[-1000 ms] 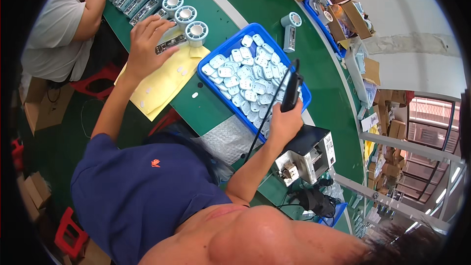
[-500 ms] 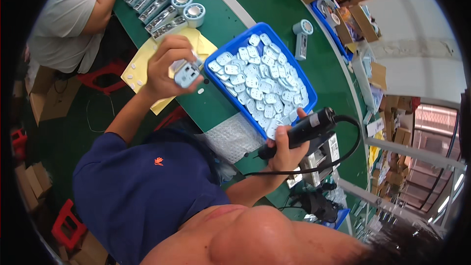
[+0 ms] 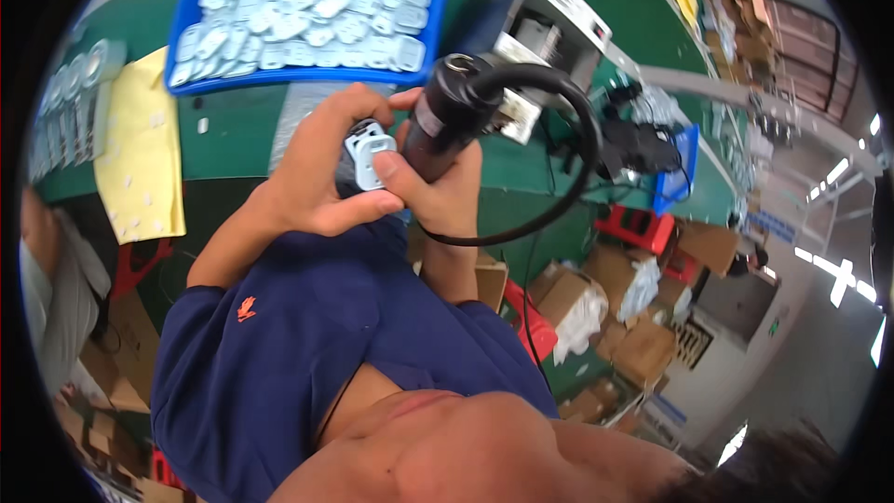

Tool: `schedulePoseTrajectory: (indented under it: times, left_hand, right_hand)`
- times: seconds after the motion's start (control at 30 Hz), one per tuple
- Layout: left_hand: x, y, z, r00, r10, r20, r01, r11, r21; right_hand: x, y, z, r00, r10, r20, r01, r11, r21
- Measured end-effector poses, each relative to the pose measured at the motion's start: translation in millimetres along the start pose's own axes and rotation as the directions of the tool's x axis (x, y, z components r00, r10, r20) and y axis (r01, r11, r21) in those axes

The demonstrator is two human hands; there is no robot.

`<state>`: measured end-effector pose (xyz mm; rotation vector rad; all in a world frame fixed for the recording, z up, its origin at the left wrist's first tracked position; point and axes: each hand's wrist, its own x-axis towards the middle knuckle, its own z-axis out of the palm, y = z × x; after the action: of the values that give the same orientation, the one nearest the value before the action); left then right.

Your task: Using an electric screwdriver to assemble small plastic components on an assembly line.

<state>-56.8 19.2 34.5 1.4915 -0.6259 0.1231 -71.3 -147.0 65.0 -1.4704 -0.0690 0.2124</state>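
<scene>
Light-blue casing, centre frame, fills our curled left grip while our right grip wraps a black corded tool.

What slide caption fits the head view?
Left hand holds a light-blue part; right hand grips a black corded tool, thumb over the part.

Left forearm angled far and right | left hand curled in a grip, its thumb stretched right | right forearm pointing far, foreshortened | right hand wrapped in a grip, thumb pressing leftward | both hands close together, left beside right
</scene>
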Motion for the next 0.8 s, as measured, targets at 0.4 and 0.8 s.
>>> schedulePoseTrajectory:
  times: [0.4,0.8]
  left_hand:
    - [-6,-30,26,0.988,0.105,0.115,-0.097,0.992,-0.079]
    - [-7,-37,33,0.98,0.158,0.122,-0.161,0.987,0.014]
  right_hand:
    - [-8,-15,-41,0.831,-0.486,-0.271,0.493,0.869,-0.047]
    - [41,-36,-55,0.597,-0.668,-0.444,0.594,0.74,-0.316]
